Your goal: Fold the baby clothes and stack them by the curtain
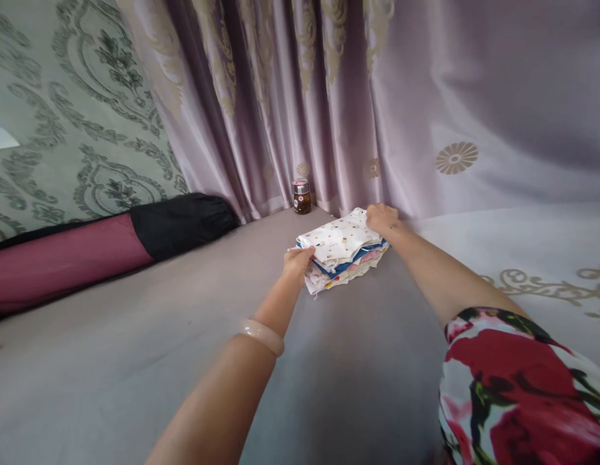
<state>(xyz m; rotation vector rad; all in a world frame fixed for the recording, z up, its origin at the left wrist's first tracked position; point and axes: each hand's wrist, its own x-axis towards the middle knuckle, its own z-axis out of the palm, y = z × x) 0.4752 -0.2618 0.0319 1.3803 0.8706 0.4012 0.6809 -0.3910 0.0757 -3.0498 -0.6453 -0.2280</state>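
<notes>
A small stack of folded cloths point(351, 271) lies on the grey bed-like surface point(193, 349). Its top piece is a white folded cloth point(336, 236) with small dark and tan specks; blue, pink and pale patterned layers show beneath. At the near left corner, my left hand point(298, 259) pinches the edge of the white cloth between thumb and fingers. My right hand point(381, 218) is closed at the far right corner of the same cloth, its fingertips mostly hidden. Whether lower layers are also in either grip I cannot make out.
Behind the stack, by the curtain point(319, 129), stands a small brown jar point(302, 199) with a silvery lid. A long maroon and black padded roll point(72, 261) lies along the patterned wall at left. Pale fabric point(522, 239) with tan embroidery spreads at right.
</notes>
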